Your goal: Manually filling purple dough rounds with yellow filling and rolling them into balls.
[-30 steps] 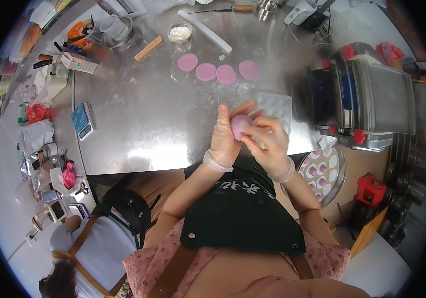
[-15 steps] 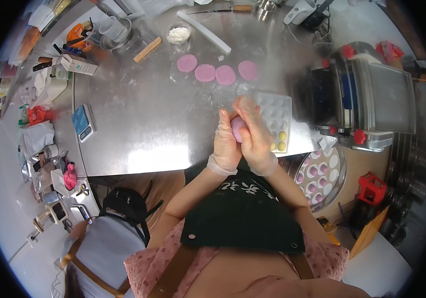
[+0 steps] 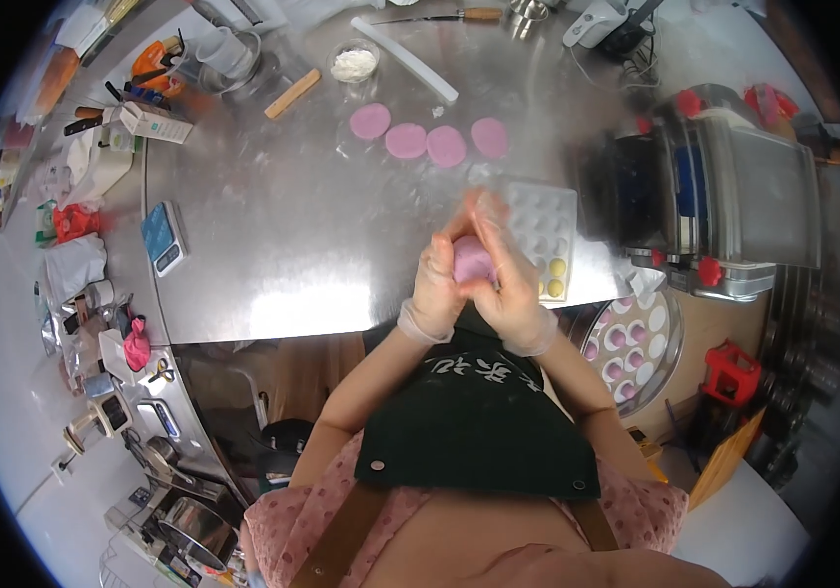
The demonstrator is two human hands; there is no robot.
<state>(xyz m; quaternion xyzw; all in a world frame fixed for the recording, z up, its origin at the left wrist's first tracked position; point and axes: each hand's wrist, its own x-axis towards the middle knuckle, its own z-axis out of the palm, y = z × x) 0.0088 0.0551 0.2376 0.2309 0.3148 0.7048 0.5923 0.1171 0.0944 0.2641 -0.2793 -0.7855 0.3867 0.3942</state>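
A pink piece of dough (image 3: 474, 259) sits between my two hands, over the near edge of the steel table. My left hand (image 3: 434, 286), in a clear plastic glove, cups it from the left with bent fingers. From the other side, my right hand (image 3: 512, 284), gloved the same way, curves around the dough, its thumb across the near side. Just right of my right hand lies a pale tray (image 3: 541, 214) with round hollows, and several yellow balls (image 3: 557, 267) fill some of them. Beyond my hands, several flat pink dough rounds (image 3: 446, 146) lie in a row.
Farther back are a bowl of white powder (image 3: 353, 65), a white rolling rod (image 3: 406, 61) and a wooden stick (image 3: 292, 93). A scale (image 3: 164, 239) stands at left, a machine with red knobs (image 3: 704, 186) at right. Below the right edge, a round tray (image 3: 672, 365) holds pink pieces on white discs.
My hands have parted slightly, so more of the pink dough shows. At lower left, a grey-clad shape and a black bag have mostly moved out of view, uncovering a metal pot.
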